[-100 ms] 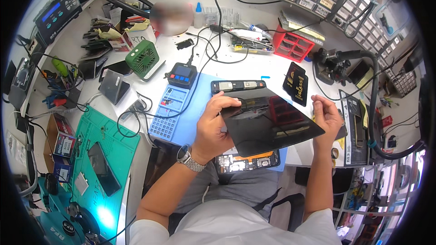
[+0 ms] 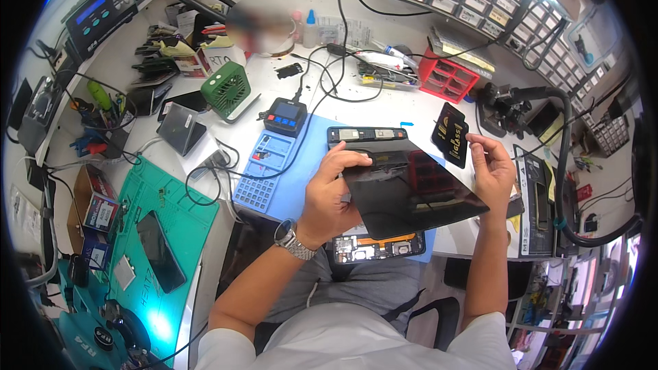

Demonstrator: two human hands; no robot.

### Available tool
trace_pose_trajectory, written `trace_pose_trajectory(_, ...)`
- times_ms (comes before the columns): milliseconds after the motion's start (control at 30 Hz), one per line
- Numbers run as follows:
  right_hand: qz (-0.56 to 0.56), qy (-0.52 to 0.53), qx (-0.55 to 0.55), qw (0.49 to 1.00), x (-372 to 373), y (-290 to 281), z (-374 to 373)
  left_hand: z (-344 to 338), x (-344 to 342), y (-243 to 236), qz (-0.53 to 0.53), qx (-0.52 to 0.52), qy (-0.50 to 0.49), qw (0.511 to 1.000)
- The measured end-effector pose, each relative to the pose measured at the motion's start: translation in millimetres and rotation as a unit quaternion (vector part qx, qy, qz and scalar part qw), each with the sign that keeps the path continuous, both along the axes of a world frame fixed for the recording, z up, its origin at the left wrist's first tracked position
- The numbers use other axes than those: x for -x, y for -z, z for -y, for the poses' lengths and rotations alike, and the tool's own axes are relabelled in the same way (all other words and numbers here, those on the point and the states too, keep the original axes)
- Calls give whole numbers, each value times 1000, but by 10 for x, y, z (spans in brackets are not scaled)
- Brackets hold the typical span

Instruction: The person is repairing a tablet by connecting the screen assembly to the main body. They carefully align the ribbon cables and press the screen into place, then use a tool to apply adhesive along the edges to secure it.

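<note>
Item: black glossy screen panel (image 2: 411, 195), flat and slightly tilted, held above the blue work mat (image 2: 301, 185) over an opened tablet body (image 2: 373, 247) whose inner parts show below the panel's near edge.
Left hand (image 2: 329, 195): fingers curled onto the panel's left edge, thumb on top; metal wristwatch (image 2: 293, 240) on the wrist.
Right hand (image 2: 492, 168): supports the panel's right edge (thumb and forefinger pinched narrowly above it; what they hold cannot be told).
Nearby: black pouch with yellow print (image 2: 450, 133), just beyond the panel; red parts tray (image 2: 449, 77), behind; green square fan (image 2: 227, 89), far left; green mat (image 2: 161, 233) bearing a dark phone (image 2: 160, 252).
</note>
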State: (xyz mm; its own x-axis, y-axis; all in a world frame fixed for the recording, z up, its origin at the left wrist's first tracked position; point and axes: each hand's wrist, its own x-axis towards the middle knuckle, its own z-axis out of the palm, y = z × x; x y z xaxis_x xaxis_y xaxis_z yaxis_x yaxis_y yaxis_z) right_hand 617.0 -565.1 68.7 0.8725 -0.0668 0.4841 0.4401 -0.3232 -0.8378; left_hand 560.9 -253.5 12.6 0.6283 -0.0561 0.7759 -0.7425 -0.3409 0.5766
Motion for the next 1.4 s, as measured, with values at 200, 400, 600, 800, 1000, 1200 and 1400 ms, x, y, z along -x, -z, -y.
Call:
trace_pose_trajectory(200,-313,-69,116,940,-299,-335,-178,9,74,-54,19,-52,7,998)
trace_pose_trajectory(400,-194,-41,242,950,-520,-274,-263,58,100,-68,49,-107,40,992)
trace_pose_trajectory(600,74,-35,349,933,-1360,-112,-618,36,94,-43,61,-93,33,993)
trace_pose_trajectory(800,94,-69,479,870,-2064,120,-892,14,118,-57,58,-85,18,995)
trace_pose_trajectory(1000,82,-95,433,893,-2187,225,-927,30,93,22,62,-50,21,997)
trace_pose_trajectory(1200,70,-63,188,978,-2105,236,-848,8,94,55,50,-34,24,998)
trace_pose_trajectory(1400,117,-47,83,989,-2171,244,-910,10,71,88,53,-27,22,998)
